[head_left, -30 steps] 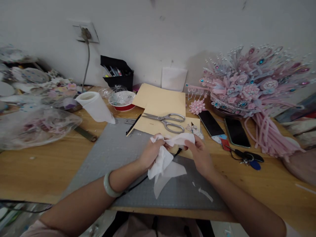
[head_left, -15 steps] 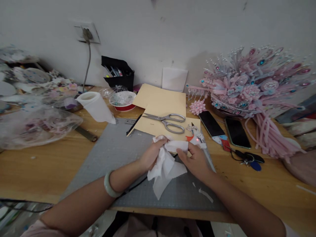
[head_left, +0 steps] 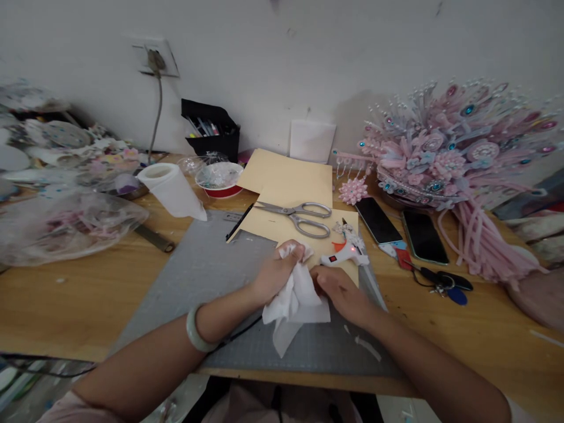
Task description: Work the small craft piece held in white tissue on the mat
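My left hand (head_left: 275, 273) and my right hand (head_left: 337, 288) are both closed on a crumpled white tissue (head_left: 293, 305) above a grey cutting mat (head_left: 207, 276). The tissue hangs down between them. Just beyond my right hand a small white glue gun (head_left: 346, 252) with a red light lies on tan paper (head_left: 286, 188). Steel scissors (head_left: 299, 216) lie further back on that paper. A pale green bangle (head_left: 194, 329) circles my left wrist.
A tissue roll (head_left: 170, 189) and a red-rimmed bowl (head_left: 219, 178) stand at the mat's far left. Two phones (head_left: 399, 229), keys (head_left: 440, 282) and a large pink beaded headdress (head_left: 449, 158) fill the right. Plastic bags of pink parts (head_left: 61, 226) lie left. A black pen box (head_left: 211, 132) stands by the wall.
My hands have drawn together and bunched the tissue, which was stretched between them. My right hand moved left and nearer to me, uncovering the glue gun.
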`<action>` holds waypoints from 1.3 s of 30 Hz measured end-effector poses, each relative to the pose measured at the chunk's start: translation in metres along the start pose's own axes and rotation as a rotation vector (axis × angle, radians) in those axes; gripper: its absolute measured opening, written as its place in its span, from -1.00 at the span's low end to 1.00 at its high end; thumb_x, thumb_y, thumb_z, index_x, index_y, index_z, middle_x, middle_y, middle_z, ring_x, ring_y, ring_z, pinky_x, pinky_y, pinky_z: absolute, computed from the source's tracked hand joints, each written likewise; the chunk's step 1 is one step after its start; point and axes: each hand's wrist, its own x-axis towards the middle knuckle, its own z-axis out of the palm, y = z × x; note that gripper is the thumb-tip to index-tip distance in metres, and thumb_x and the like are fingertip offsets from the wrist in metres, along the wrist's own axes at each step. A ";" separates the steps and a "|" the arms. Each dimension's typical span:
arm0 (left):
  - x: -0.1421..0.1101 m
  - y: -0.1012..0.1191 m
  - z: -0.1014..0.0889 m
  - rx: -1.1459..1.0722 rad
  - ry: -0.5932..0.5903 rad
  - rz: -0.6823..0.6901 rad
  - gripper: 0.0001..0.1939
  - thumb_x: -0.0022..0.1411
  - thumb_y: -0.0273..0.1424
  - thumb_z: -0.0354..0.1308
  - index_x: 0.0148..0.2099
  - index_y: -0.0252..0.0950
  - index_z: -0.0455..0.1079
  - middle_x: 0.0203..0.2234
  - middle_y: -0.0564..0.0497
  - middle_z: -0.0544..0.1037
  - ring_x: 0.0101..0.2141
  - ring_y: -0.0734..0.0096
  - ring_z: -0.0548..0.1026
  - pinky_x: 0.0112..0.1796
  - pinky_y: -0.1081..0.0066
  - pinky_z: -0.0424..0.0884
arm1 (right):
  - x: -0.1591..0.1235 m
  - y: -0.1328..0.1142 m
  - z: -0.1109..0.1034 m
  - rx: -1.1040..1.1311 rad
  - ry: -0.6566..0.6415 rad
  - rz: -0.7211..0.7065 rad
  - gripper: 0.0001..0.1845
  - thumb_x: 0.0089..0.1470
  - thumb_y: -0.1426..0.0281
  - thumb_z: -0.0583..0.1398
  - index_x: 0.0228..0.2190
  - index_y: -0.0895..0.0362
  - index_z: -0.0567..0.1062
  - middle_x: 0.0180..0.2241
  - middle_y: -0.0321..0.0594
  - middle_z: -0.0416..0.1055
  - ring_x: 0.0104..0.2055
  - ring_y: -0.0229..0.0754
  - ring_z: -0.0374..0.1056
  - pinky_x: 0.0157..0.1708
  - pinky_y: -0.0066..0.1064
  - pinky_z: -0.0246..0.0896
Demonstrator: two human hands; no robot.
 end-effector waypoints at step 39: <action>-0.003 -0.006 0.004 -0.068 -0.075 -0.083 -0.79 0.06 -0.22 -0.06 -0.35 -0.24 0.05 -0.73 0.21 0.20 -0.72 0.59 0.20 -0.66 0.56 0.18 | 0.008 0.005 0.009 0.968 0.015 0.417 -0.99 -0.20 0.52 0.10 -0.58 0.22 0.34 -0.55 -0.32 0.25 -0.50 -0.39 0.16 -0.47 -0.53 0.02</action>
